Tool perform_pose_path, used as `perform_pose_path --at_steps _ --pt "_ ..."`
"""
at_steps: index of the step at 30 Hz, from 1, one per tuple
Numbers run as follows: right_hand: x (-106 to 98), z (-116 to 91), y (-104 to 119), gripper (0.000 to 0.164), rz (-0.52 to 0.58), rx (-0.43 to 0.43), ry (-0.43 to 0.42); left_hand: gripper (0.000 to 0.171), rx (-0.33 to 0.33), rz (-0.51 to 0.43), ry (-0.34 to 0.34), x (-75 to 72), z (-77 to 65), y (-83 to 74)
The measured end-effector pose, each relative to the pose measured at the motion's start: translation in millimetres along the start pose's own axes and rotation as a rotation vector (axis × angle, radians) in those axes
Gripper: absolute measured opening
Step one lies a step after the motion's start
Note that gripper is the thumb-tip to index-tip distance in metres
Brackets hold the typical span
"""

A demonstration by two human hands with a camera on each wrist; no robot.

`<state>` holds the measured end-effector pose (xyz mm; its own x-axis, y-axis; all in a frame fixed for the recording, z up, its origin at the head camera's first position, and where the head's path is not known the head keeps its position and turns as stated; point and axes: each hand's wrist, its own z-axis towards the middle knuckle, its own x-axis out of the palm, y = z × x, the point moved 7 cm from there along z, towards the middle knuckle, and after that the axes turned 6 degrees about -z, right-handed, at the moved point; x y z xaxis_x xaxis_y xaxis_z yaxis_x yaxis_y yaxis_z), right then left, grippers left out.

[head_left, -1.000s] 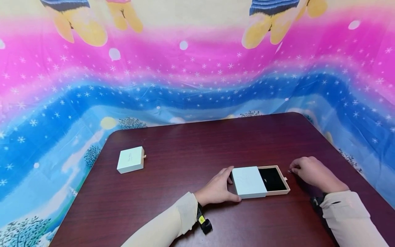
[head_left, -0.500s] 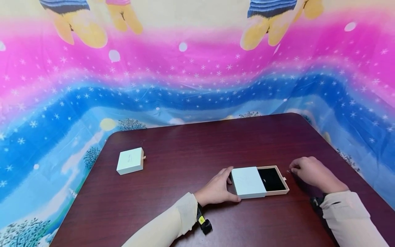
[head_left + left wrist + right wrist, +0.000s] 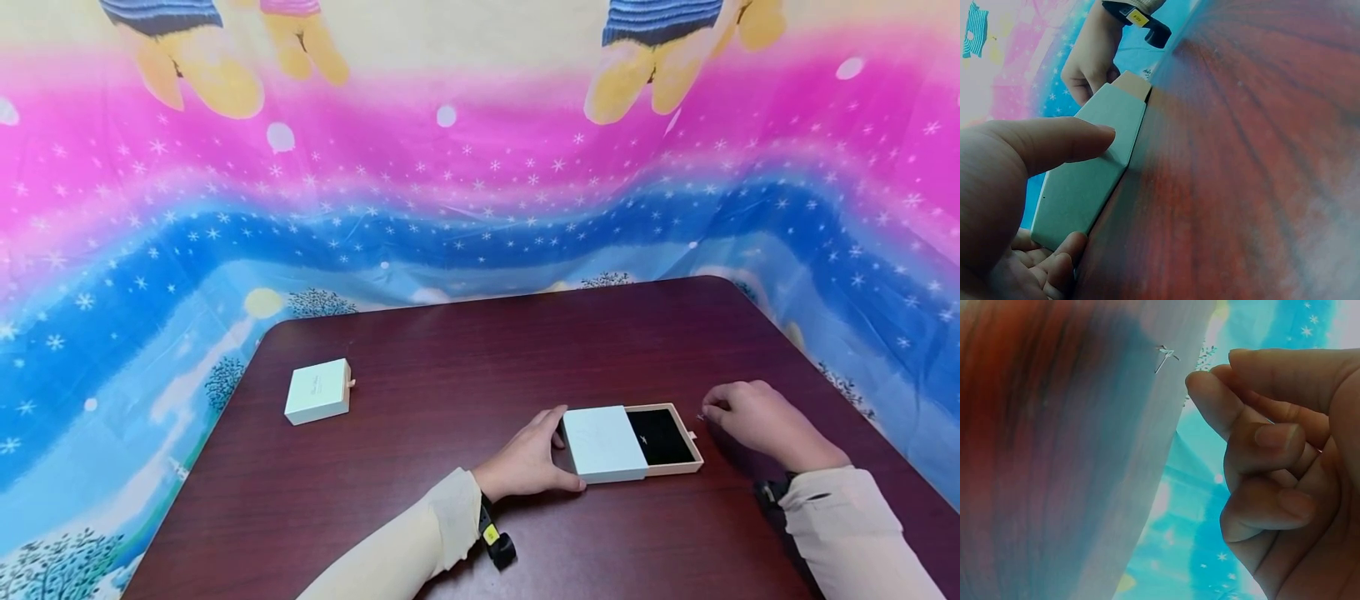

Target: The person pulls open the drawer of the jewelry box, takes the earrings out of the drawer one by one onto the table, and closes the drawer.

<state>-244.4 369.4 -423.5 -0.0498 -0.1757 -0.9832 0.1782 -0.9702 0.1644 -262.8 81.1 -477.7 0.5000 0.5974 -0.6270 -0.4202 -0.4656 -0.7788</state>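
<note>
My left hand (image 3: pixel 521 461) grips the closed end of a white slide-out jewellery box (image 3: pixel 603 443), thumb along the near side, fingers behind. The left wrist view shows that thumb pressed on the box's side (image 3: pixel 1079 197). The drawer (image 3: pixel 678 467) is pulled partway out to the right; on its black pad (image 3: pixel 667 446) lies a tiny silver piece (image 3: pixel 643 438). Right of the drawer my right hand (image 3: pixel 761 423) has its fingers curled, with a small silver cross-shaped piece (image 3: pixel 1165 356) just off its fingertips (image 3: pixel 1200 387). I cannot tell whether these fingers hold it by a thin part.
A second, smaller white box (image 3: pixel 318 390), closed, with a little pull tab, stands at the left of the dark red-brown table (image 3: pixel 450 367). A printed snow-scene cloth (image 3: pixel 480 167) hangs around the table's back and sides.
The two hands and the drawer box stay practically in place. Only a very slight shift of the whole head view shows.
</note>
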Motion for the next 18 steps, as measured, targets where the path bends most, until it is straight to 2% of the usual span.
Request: perform_pose_path --at_steps 18 --pt "-4.2 -2.5 9.8 0.009 0.007 -0.019 -0.018 0.109 -0.002 -0.004 0.005 0.5 0.3 0.9"
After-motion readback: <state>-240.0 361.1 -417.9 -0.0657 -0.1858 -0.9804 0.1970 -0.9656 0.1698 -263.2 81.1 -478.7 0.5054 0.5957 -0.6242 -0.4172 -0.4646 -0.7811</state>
